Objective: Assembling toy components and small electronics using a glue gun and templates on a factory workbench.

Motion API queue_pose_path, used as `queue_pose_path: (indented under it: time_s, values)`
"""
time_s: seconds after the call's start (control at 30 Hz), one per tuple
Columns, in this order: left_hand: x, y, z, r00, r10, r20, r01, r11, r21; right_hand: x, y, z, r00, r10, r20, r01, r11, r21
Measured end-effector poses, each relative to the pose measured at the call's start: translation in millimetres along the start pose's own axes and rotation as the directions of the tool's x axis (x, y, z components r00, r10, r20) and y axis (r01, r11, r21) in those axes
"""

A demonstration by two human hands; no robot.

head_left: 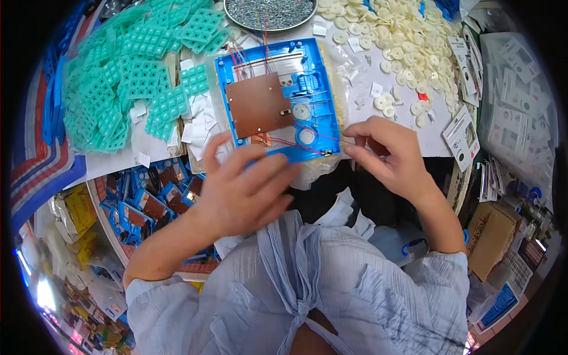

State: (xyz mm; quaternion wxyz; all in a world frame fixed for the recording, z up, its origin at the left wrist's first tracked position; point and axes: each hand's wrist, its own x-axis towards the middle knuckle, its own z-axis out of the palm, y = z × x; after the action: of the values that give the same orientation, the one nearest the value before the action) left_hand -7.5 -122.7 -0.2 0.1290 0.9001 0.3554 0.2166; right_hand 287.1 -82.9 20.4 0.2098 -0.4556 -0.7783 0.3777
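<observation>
A blue plastic casing (326,89) lies open in front of me, its inside facing up. A brown circuit board (255,105) rests tilted over its left part, with red and pale wires running from it. My left hand (245,186) is at the casing's near left edge, blurred by motion, its fingers apart and holding nothing that I can see. At the near right corner, my right hand (387,151) pinches a thin reddish wire (322,134) between thumb and forefinger. A round white part (306,136) sits inside the casing near that wire.
Green rubber keypads (142,77) heap up at the left, with white paper squares (201,127) beside them. A round tray of small metal screws (272,13) stands behind the casing. Cream discs (408,50) cover the back right. Below left, a bin holds blue casings (142,207).
</observation>
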Motion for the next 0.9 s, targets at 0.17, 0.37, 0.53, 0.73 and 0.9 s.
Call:
queue_pose_path:
  time_s: [0.17, 0.37, 0.53, 0.73, 0.9]
  values:
    - [27.4, 15.7, 17.1, 0.998, 0.022, 0.065, -0.021, 0.999, -0.027, 2.0, 1.9, 10.4, 0.966, 0.248, 0.075, -0.259, 0.935, 0.245]
    - [29.9, 15.6, 20.0, 0.992, 0.032, 0.122, -0.030, 0.999, -0.014, 13.9, 1.0, 8.2, 0.934, 0.284, 0.215, -0.338, 0.899, 0.277]
    - [33.9, 17.4, 19.1, 0.992, 0.033, 0.124, -0.034, 0.999, 0.008, 23.2, 7.0, 9.3, 0.914, 0.310, 0.262, -0.385, 0.867, 0.318]
    - [36.8, 13.7, 19.2, 0.995, 0.047, 0.083, -0.044, 0.999, -0.031, 30.3, -9.8, 11.7, 0.870, 0.369, 0.328, -0.456, 0.855, 0.246]
    - [27.1, 6.6, 12.7, 0.996, 0.028, 0.084, -0.016, 0.991, -0.134, 55.2, -20.9, -3.6, 0.942, 0.244, 0.231, -0.275, 0.955, 0.112]
